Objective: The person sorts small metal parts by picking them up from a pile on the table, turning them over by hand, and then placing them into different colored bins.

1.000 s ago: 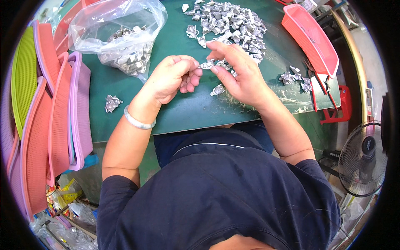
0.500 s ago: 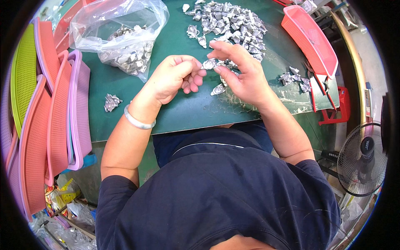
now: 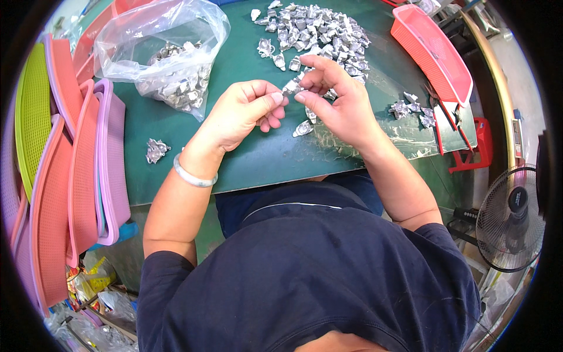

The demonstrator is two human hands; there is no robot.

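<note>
both hands lifted slightly off the counter; left hand and right hand now pinch one silver foil piece between fingertips, folding ongoing.

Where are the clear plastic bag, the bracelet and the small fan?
clear plastic bag [image 3: 158, 35]: head view, on its upper film.
bracelet [image 3: 193, 178]: head view, on the band.
fan [image 3: 510, 218]: head view, on its grille.

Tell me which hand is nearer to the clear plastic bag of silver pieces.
The left hand. It lies just right of the clear plastic bag, not touching it. The right hand is farther right, beyond the left hand, below the loose pile.
</note>
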